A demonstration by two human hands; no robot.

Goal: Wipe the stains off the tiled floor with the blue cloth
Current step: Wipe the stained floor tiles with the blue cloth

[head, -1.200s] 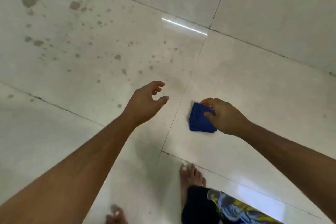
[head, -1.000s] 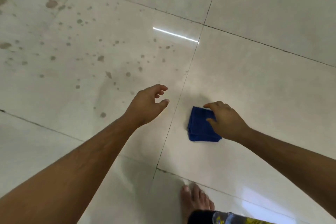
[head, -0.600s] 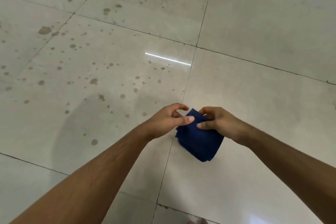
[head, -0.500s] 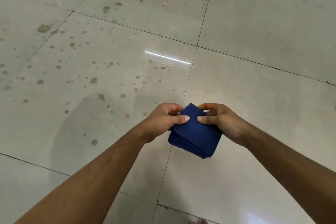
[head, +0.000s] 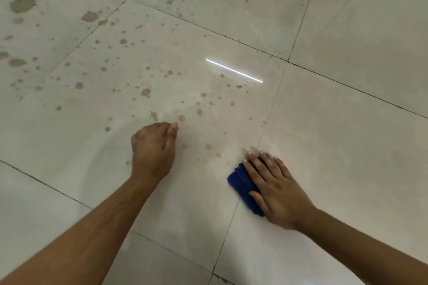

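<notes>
A folded blue cloth (head: 240,183) lies flat on the pale tiled floor (head: 335,134), close to a grout line. My right hand (head: 275,190) presses down on it with straight, spread fingers and covers most of it. My left hand (head: 154,148) hovers to the left with its fingers curled in, holding nothing. Brown stains (head: 146,92) speckle the tile in front of both hands, and a few small spots (head: 209,146) lie just left of the cloth.
Larger blotches (head: 22,4) mark the tiles at the far left. Dark grout lines (head: 273,104) divide the floor. The tiles to the right show no spots. A bright strip of reflected light (head: 234,70) crosses the middle tile.
Both hands held the cloth in the air half a second ago. Now my right hand has laid it on the floor and presses it flat; my left hand has let go and moved left.
</notes>
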